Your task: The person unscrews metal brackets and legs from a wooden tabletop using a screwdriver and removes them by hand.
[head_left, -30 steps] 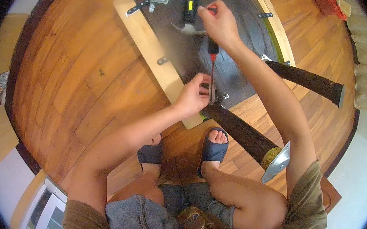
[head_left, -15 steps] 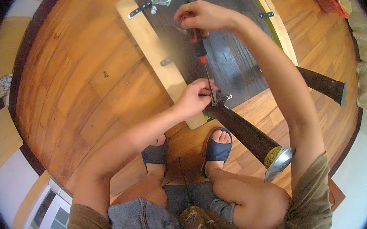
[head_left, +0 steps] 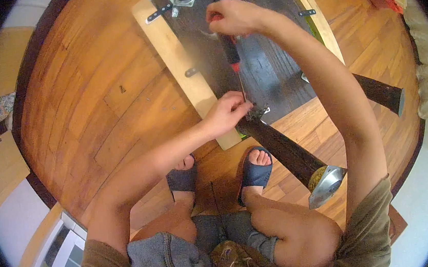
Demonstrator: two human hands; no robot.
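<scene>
Screwdriver (head_left: 231,54) gripped by right hand (head_left: 231,17); left hand (head_left: 226,114) pinching tip at leg bracket (head_left: 258,111).

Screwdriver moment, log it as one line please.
right hand grips screwdriver handle | tip at metal bracket | left hand steadies tip | table leg attached | dark tabletop upside down on floor

Under the right hand (head_left: 233,16) a screwdriver (head_left: 230,49) shows a glossy red-and-black plastic grip and a thin bare-metal shaft. At the left hand (head_left: 225,114) sits a dull metal bracket (head_left: 259,111) on a dark, semi-gloss wooden tabletop (head_left: 270,71) edged with pale, matt raw wood rails (head_left: 182,69). The nearest dark leg (head_left: 282,150) ends in a shiny metal plate (head_left: 327,184). The floor (head_left: 97,98) is warm, varnished parquet.
</scene>
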